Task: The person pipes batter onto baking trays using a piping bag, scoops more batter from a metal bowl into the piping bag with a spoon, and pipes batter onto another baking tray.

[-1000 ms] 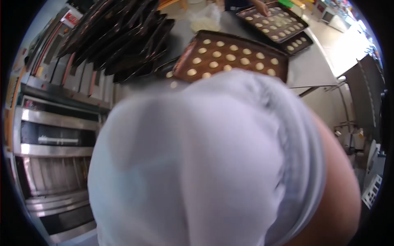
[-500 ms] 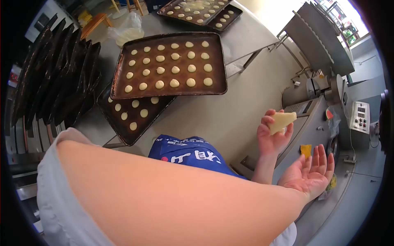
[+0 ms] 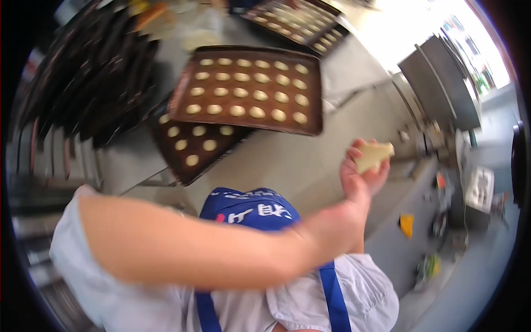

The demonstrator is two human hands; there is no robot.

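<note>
Black trays (image 3: 94,77) stand packed on edge at upper left of the frame. Beside them, a dotted lower tray (image 3: 195,145) lies askew under an upper tray (image 3: 246,126) with rows of pale rounds. Left hand (image 3: 340,221), blurred, overlaps the right wrist, its forearm crossing in front of a blue apron (image 3: 249,207); I cannot tell how its fingers stand. Right of centre, the right hand (image 3: 365,176) has its fingers curled around a pale wedge-shaped piece (image 3: 374,157). Farther right lie a yellow piece (image 3: 406,224) and, lower, a plastic bag (image 3: 427,268).

Grey metal bench (image 3: 357,63) spans the upper part, both trays jutting past its edge; pale floor (image 3: 298,177) shows mid-frame, and bright light fills the upper right.
</note>
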